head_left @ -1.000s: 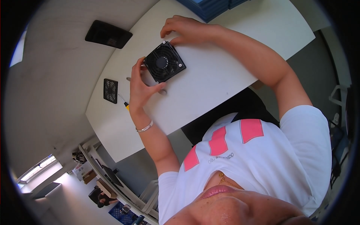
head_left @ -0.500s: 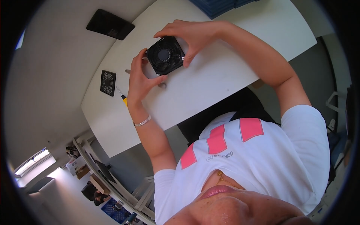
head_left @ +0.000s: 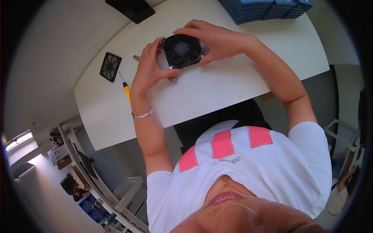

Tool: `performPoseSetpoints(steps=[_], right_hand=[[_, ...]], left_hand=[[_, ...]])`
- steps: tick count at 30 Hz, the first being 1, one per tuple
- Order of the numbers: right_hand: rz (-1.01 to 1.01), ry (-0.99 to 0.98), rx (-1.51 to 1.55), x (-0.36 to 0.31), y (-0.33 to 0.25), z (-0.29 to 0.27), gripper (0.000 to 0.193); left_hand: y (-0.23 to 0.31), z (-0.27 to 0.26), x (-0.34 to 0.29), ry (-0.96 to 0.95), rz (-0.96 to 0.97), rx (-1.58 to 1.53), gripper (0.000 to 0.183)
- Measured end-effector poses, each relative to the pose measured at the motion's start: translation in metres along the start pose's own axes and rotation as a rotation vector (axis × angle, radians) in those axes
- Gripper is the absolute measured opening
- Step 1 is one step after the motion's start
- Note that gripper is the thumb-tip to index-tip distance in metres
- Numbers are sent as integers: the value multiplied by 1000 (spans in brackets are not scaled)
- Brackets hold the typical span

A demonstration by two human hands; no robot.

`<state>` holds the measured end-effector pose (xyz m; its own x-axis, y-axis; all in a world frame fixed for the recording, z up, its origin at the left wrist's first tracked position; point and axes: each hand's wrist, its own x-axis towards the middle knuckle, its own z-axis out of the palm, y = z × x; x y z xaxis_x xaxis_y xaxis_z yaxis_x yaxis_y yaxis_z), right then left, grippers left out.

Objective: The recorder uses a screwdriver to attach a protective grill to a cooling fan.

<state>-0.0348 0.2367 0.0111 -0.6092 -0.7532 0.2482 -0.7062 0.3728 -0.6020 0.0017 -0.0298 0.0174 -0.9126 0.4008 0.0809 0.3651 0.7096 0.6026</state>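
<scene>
A square black cooling fan [head_left: 181, 48] with a round hub and pale screws at its near corners is held between my two hands over the white table. My left hand [head_left: 149, 65], a silver bracelet on its wrist, grips the fan's left side, thumb along the near edge. On the right, my right hand [head_left: 221, 40] curves round the far right corner, its thumb by the near right corner. Left of my left hand lie a black fan grille [head_left: 110, 66] and a screwdriver [head_left: 126, 90] with a yellow and black handle. A small grey piece [head_left: 136, 58] lies partly hidden behind the left fingers.
Blue stacked bins [head_left: 264, 11] stand at the table's far right. A dark flat device [head_left: 132, 8] is beyond the far left edge. The white table [head_left: 194, 99] ends close to my body. Another person [head_left: 79, 192] shows in the background, lower left.
The view has shifted and turned a little, showing more of the blue bins. The fan sits slightly more level in it, with both hands still on it.
</scene>
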Motion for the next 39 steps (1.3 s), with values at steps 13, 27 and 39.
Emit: performPoseSetpoints(steps=[13,27,39], right_hand=[[83,-30,-45,0,-10,-8,88],[121,-69,52,5,-4,-16,99],[91,-75,-55,12,-8,-13,95]], left_hand=[[3,2,-3,-2,2,-21,100],[-6,9,0,65,17,-2,95],[3,19,-1,94,30,11,96]])
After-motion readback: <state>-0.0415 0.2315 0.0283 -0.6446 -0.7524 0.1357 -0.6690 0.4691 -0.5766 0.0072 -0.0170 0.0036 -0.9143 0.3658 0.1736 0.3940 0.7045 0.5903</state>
